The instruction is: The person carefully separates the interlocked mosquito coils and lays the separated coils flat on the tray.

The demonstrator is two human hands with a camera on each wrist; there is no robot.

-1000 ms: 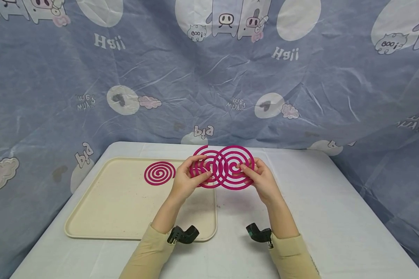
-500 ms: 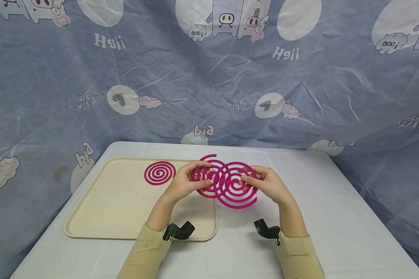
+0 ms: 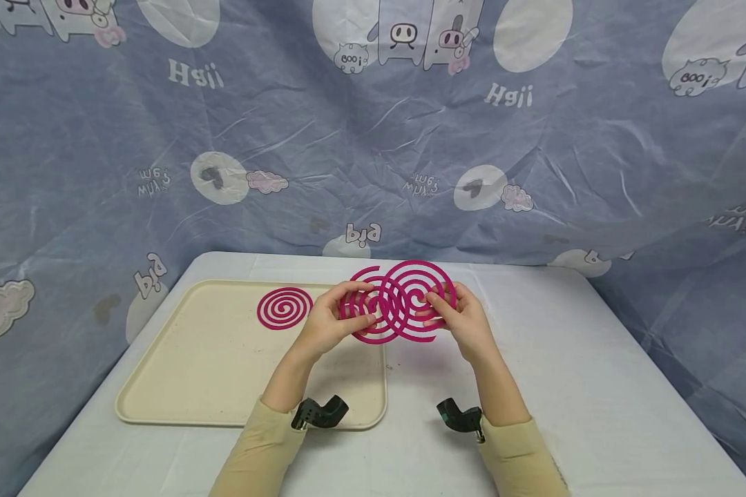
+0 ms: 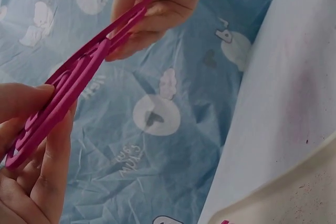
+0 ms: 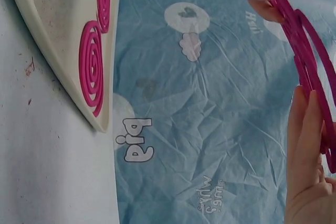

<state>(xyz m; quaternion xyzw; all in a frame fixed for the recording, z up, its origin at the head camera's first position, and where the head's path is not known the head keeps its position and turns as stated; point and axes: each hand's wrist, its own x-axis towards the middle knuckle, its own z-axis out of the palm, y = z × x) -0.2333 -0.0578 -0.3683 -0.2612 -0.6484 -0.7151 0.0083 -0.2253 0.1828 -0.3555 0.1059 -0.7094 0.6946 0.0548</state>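
Two magenta mosquito coils are held up over the tray's right edge, overlapping in the middle with their rings looking interlaced. My left hand (image 3: 329, 323) pinches the left coil (image 3: 378, 342), thumb on the near face and fingers behind. The right coil (image 3: 415, 263) is pinched the same way by my right hand (image 3: 467, 323). In the left wrist view the held coils (image 4: 86, 72) appear nearly edge-on between both hands. The right wrist view shows a strand of the held coils (image 5: 315, 35) bowing away from the others.
A cream tray (image 3: 211, 386) lies on the left of the white table (image 3: 566, 386). On it, one mosquito coil (image 3: 284, 308) lies flat near the back. The right wrist view shows a second tray coil (image 5: 93, 69) by the corner. Blue patterned cloth (image 3: 373, 138) hangs behind.
My right hand dipped with its coil, then rose again, leaving that coil's free end at the lower right. My left hand shifted slightly down and left. The coils still overlap.
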